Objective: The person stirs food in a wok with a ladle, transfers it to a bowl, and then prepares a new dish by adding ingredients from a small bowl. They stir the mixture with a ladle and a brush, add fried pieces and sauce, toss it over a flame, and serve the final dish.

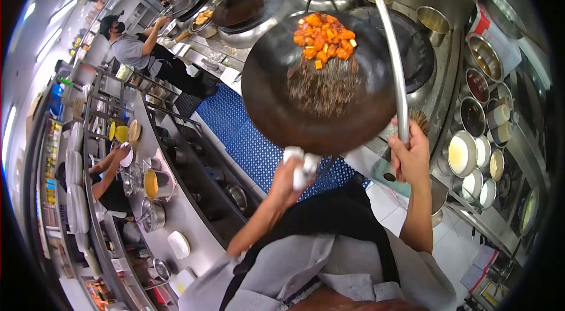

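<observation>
A large dark wok (265, 84) is lifted and tilted in front of me. Orange glazed food pieces (323, 39) are bunched near its far side, with brown streaks below them blurred by motion. My left hand (285, 181) grips the wok's near handle through a white cloth (301, 168). In my right hand (411, 155) is the handle of a long metal ladle (395, 64). The ladle's bowl is raised beyond the wok's far right edge, and the fingers are wrapped round the lower handle.
Another dark wok (421, 52) sits behind on the range. Pots of sauces and liquids (462, 155) line the right side. A co-worker (132, 46) stands at woks far left; another person's arms (107, 173) reach over the left counter (197, 234). Blue matting (235, 128) covers the floor.
</observation>
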`<state>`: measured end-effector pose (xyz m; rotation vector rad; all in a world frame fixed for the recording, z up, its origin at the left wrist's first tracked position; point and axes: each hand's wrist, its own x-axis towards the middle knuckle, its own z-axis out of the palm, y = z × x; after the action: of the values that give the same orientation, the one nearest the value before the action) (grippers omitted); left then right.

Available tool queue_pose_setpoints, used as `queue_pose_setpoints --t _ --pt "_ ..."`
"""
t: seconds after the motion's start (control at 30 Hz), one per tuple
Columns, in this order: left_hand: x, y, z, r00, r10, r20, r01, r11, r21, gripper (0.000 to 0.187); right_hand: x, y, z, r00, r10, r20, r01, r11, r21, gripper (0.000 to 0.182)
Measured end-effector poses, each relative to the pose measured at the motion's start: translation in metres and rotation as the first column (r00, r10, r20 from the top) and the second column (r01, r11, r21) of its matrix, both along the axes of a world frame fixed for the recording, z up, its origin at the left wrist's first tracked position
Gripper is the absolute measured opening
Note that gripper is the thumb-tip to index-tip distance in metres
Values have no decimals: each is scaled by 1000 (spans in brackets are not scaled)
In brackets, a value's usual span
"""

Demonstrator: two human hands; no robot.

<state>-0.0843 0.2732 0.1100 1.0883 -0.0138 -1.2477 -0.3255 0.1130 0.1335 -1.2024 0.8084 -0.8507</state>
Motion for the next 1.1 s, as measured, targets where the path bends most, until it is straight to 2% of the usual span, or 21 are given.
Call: queue_pose_setpoints --t 0.07,0.1,0.13,0.33,0.37,0.43,0.53,0.57,0.67,0.73,0.77,0.8,0.83,0.87,0.9,0.93,0.97,1.07,1.1 --pt "15 51 -17 997 -76 19 76 997 -27 37 9 15 -9 996 81 39 -81 997 9 38" --pt "16 58 -18 999 34 20 -34 999 8 35 18 24 -10 992 124 25 -124 992 19 38" --pt "23 65 -15 998 61 -35 -60 998 8 31 27 34 -11 986 166 12 -167 986 21 37" --pt "44 137 -26 959 257 -116 -268 960 -83 22 74 110 -31 919 385 -88 -379 922 85 39" --pt "48 154 -28 942 312 -121 -319 946 -47 21 80 126 -33 911 401 -94 -393 915 93 40" --pt "55 181 -21 918 394 -42 -395 919 -9 24 92 149 -33 889 439 -133 -434 898 68 43" --pt "85 207 -28 865 502 20 -501 865 -43 23 110 174 -28 830 502 -241 -518 855 -4 47" --pt "98 213 -23 856 509 84 -510 860 -19 24 124 176 -29 784 521 -336 -558 830 -15 53" --pt "103 231 -41 787 558 262 -552 827 -105 24 164 192 -50 810 367 -458 -543 765 -348 61" --pt "61 254 -54 708 596 379 -587 795 -154 28 175 197 -87 846 195 -496 -514 542 -665 68" --pt "43 263 -58 623 619 479 -618 764 -185 32 181 210 -90 863 232 -449 -500 526 -688 69" --pt "35 269 -63 590 672 448 -651 724 -229 32 186 225 -90 871 271 -410 -491 511 -705 69" --pt "37 278 -69 592 663 459 -673 720 -172 31 187 241 -70 700 533 -476 -697 654 -293 65" --pt "43 287 -75 594 656 465 -694 710 -116 30 193 249 -71 642 683 -349 -751 652 -107 63" --pt "53 294 -73 634 693 343 -693 706 -145 24 200 256 -74 579 792 -193 -795 601 80 61" --pt "68 306 -91 665 656 357 -663 738 -122 18 203 261 -76 518 855 -17 -824 504 259 59" --pt "68 316 -87 696 655 295 -668 741 -68 17 205 265 -75 506 854 122 -810 421 407 51" --pt "51 337 -84 712 688 142 -699 713 53 22 200 265 -84 460 855 241 -779 258 571 46" --pt "44 344 -90 705 701 110 -709 701 78 24 197 266 -87 443 866 232 -776 241 583 45"
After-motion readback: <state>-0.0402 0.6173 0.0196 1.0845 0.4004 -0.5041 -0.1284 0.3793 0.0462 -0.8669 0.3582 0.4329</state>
